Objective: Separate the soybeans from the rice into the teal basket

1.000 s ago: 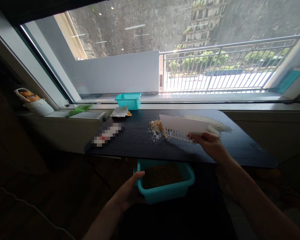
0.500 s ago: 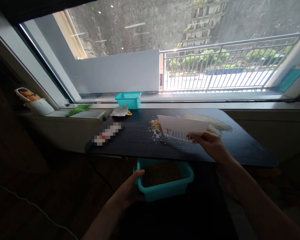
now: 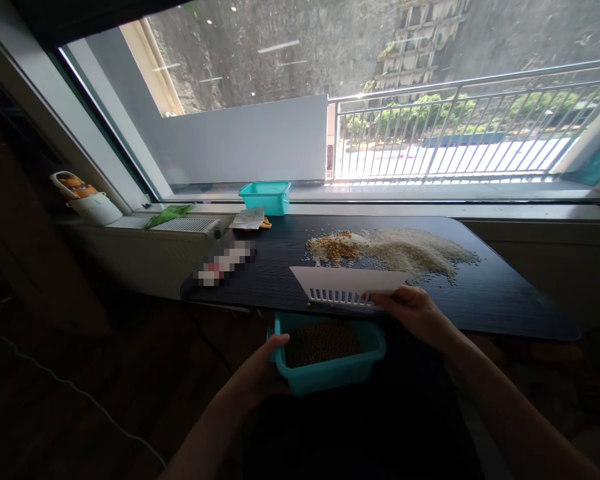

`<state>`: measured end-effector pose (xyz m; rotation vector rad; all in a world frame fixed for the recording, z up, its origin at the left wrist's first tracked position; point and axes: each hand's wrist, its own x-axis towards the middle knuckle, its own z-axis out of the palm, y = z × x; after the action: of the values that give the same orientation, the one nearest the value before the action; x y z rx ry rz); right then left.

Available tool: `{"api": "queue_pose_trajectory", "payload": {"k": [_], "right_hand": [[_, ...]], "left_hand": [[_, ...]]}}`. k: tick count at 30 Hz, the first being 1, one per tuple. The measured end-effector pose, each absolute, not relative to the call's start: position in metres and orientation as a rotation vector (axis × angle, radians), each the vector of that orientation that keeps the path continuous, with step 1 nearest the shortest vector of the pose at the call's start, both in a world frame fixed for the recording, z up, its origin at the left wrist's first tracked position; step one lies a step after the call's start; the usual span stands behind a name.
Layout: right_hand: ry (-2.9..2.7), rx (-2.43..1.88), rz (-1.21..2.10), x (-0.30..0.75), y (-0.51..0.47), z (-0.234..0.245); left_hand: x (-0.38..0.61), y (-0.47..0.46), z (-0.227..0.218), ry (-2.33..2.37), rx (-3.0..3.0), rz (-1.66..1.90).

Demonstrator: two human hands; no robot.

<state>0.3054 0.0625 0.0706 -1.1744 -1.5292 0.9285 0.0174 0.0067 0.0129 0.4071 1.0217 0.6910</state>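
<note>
My left hand [image 3: 265,367] grips the left end of a turquoise plastic bin [image 3: 337,381], thumb over its rim. Many small round brown beans [image 3: 325,343] lie inside it, just below the table's front edge. In my right hand [image 3: 410,307] is a white slotted scraper [image 3: 347,283], its row of slots facing down over the near part of the table. A bean or two lie by its slotted edge. Beyond the scraper, yellowish beans [image 3: 341,248] sit beside a spread heap of white rice [image 3: 415,248] on the dark table [image 3: 270,273].
A second turquoise bin [image 3: 265,198] stands at the table's back edge, near a paper packet [image 3: 249,219]. A blurred-out item [image 3: 226,263] lies on the left. Beyond are a radiator [image 3: 180,240], a green cloth [image 3: 171,216], a white pot [image 3: 93,208] and the window.
My right hand has drawn the scraper toward me and slightly left, uncovering the beans and rice behind it. The left hand still holds the bin; the view has shifted a little.
</note>
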Motion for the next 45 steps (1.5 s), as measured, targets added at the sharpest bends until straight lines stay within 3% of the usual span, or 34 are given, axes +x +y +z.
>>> {"api": "queue_pose_trajectory", "payload": {"k": [12,20,45], "right_hand": [[-1.583,-1.101,1.054,0.281,0.048,0.066],[-1.322,-1.316,0.631,0.329,0.082,0.077],[-1.364,-1.350,0.649,0.327,0.098,0.078]], "left_hand": [[0.008,0.003,0.015,1.065,0.382,0.706],[0.025,0.004,0.008,0.971,0.417,0.653],[0.025,0.003,0.011,1.001,0.411,0.672]]}}
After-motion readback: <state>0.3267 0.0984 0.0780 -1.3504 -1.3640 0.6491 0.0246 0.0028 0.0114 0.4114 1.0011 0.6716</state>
